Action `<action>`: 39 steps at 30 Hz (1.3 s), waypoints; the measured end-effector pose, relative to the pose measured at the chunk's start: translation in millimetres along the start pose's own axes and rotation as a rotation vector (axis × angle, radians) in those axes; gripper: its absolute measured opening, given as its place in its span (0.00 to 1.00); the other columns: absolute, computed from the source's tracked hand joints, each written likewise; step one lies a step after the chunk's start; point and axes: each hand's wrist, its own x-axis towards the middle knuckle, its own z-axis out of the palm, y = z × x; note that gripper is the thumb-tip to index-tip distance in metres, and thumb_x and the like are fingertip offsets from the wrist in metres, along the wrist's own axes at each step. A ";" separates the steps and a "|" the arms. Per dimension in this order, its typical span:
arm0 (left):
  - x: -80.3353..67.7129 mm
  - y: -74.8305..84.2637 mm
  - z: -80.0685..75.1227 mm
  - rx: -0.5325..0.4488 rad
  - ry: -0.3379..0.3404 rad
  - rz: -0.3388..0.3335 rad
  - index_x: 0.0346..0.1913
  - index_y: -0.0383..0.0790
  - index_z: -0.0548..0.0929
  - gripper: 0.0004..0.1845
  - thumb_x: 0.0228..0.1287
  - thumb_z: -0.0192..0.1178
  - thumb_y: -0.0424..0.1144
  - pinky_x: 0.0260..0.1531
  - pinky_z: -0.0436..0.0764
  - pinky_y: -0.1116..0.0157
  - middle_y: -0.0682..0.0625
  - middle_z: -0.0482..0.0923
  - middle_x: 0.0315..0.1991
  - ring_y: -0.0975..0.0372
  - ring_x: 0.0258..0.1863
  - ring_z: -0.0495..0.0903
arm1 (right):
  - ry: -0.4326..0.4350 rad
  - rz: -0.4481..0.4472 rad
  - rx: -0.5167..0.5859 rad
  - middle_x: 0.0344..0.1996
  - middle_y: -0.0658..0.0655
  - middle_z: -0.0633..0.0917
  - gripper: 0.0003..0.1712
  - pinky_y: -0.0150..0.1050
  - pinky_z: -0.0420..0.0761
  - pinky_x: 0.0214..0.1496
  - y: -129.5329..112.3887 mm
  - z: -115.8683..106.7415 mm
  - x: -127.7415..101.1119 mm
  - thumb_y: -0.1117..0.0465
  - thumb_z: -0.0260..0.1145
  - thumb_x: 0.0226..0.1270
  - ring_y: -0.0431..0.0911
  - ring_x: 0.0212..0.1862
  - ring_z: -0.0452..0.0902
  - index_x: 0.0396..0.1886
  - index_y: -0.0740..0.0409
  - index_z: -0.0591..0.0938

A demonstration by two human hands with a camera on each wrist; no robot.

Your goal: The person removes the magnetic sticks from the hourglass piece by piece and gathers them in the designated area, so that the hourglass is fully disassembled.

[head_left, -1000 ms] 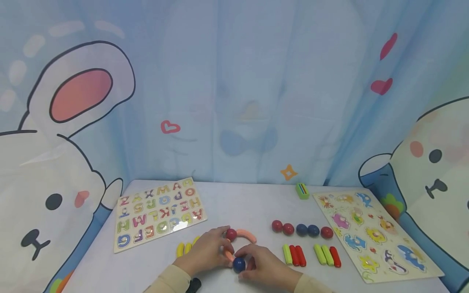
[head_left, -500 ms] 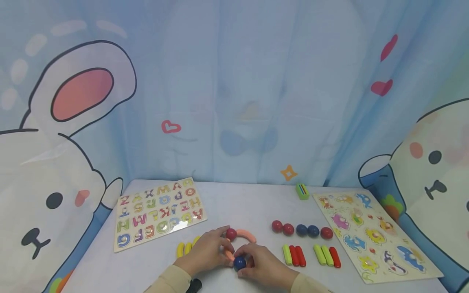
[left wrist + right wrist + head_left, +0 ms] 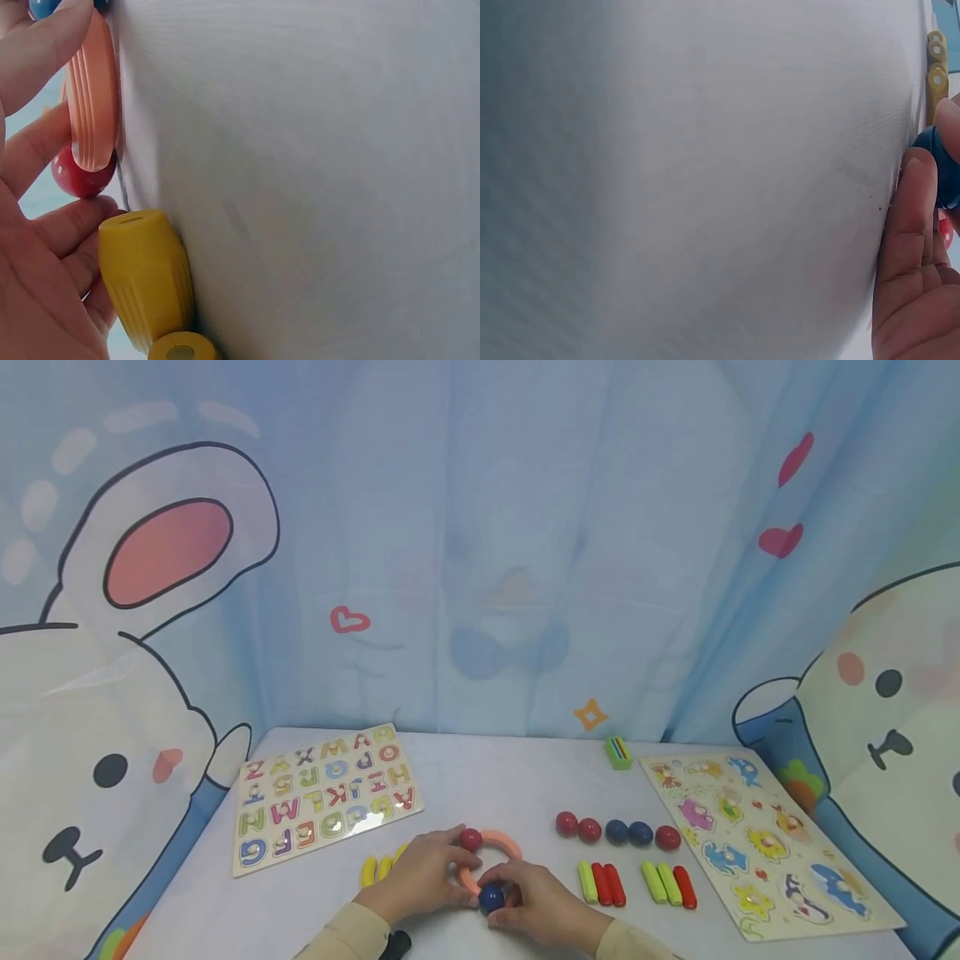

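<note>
My left hand [image 3: 427,872] pinches a curved orange piece [image 3: 95,97] between thumb and fingers; much of it is hidden behind that hand in the head view. A red ball [image 3: 470,839] sits at the upper end of this piece, close by my left fingertips. From the red ball a second orange arc [image 3: 504,841] bends round to the right, its end reaching my right fingers. At the lower end, my right hand [image 3: 551,906] grips a blue ball [image 3: 491,898] between thumb and fingers. Together the balls and arcs form a near-closed ring on the white table.
Yellow rods [image 3: 377,870] lie left of my left hand. Red and blue balls [image 3: 628,832] stand in a row to the right, above green and red rods [image 3: 637,885]. A letter board [image 3: 326,797], an animal puzzle board [image 3: 772,852] and a small green block [image 3: 618,753] lie farther out.
The right-hand orange arc has swung inward, its lower end now against my right fingers. The red ball has shifted slightly left. The right hand still holds the blue ball.
</note>
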 end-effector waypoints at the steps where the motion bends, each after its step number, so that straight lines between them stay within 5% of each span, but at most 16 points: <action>1: -0.1 0.1 0.1 0.004 0.002 0.002 0.49 0.63 0.88 0.25 0.45 0.78 0.58 0.66 0.65 0.48 0.49 0.68 0.71 0.50 0.68 0.67 | -0.001 -0.001 0.002 0.33 0.46 0.79 0.23 0.33 0.75 0.34 0.4 0.1 0.1 0.57 0.77 0.58 0.43 0.34 0.74 0.54 0.46 0.83; 30: -0.7 0.2 0.8 0.017 0.000 0.012 0.54 0.62 0.85 0.29 0.46 0.76 0.61 0.67 0.64 0.47 0.51 0.68 0.71 0.53 0.69 0.66 | -0.106 0.002 0.113 0.38 0.48 0.81 0.16 0.35 0.77 0.40 1.2 -18.4 -7.9 0.59 0.70 0.66 0.47 0.40 0.74 0.53 0.49 0.81; 39: -1.5 1.0 0.6 0.017 -0.015 0.003 0.55 0.62 0.85 0.29 0.47 0.76 0.60 0.67 0.65 0.49 0.53 0.68 0.71 0.55 0.70 0.65 | 0.113 -0.074 0.041 0.46 0.49 0.82 0.20 0.35 0.79 0.44 10.2 -78.2 -16.2 0.61 0.71 0.64 0.48 0.44 0.76 0.55 0.53 0.80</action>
